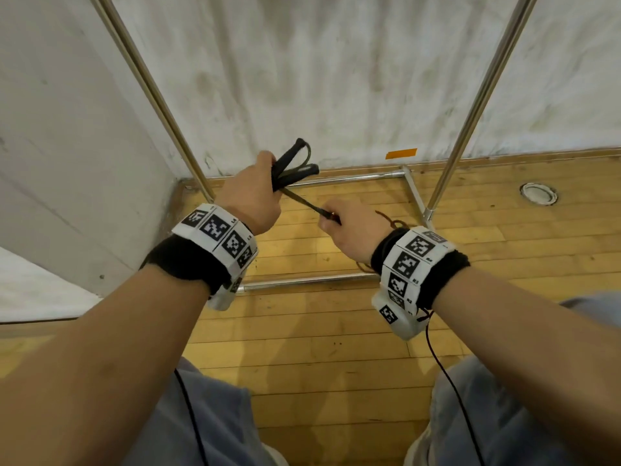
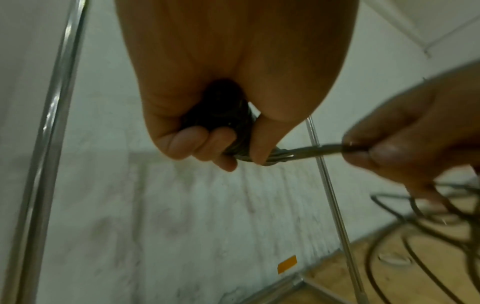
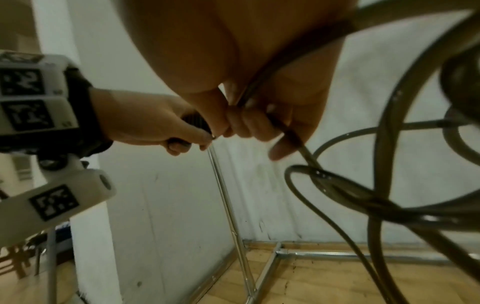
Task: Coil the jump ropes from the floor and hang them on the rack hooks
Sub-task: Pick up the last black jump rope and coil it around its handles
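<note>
Our left hand [image 1: 250, 193] grips both black handles [image 1: 295, 166] together, fingers curled round them. Our right hand [image 1: 351, 230] pinches the rope [image 1: 304, 200] just beside the handles, the strand taut between the two; the rest hangs in loose loops [image 3: 376, 185] below the right wrist, above the floor [image 1: 302, 331]. We judge coiling barely begun: feed even loops into the left hand, keep tension, avoid crossings. The rack [image 1: 470, 105] stands ahead; hooks not visible

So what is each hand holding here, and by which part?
The left hand grips the jump rope's black handles. The right hand pinches its cord just past them.
</note>
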Demonstrator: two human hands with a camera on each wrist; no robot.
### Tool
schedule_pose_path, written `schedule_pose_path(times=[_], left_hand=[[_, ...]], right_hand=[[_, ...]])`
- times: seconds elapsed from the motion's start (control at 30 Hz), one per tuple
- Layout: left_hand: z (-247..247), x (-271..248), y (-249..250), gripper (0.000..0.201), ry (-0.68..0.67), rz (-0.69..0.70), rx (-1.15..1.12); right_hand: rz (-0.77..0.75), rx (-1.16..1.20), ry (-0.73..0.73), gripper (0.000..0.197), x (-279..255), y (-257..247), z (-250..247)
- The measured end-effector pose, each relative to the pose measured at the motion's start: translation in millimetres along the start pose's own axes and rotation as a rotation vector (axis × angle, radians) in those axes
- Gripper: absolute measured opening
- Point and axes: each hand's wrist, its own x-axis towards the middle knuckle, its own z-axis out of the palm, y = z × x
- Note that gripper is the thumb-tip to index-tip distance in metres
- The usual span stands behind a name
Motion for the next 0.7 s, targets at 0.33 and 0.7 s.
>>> schedule_pose_path(times=[0.33,0.7], left_hand=[[21.9,-18.7,31.7,0.028,-0.152,0.259,0.315],[-13.8,-24.9,28.5,0.013,-0.392,0.387,-0.220]], right_hand=[[-0.185,-0.177,0.212,0.030,9.0,5.3,-32.1],[-0.055,0.208,0.101,0.049,19.8,35.7,-55.9]])
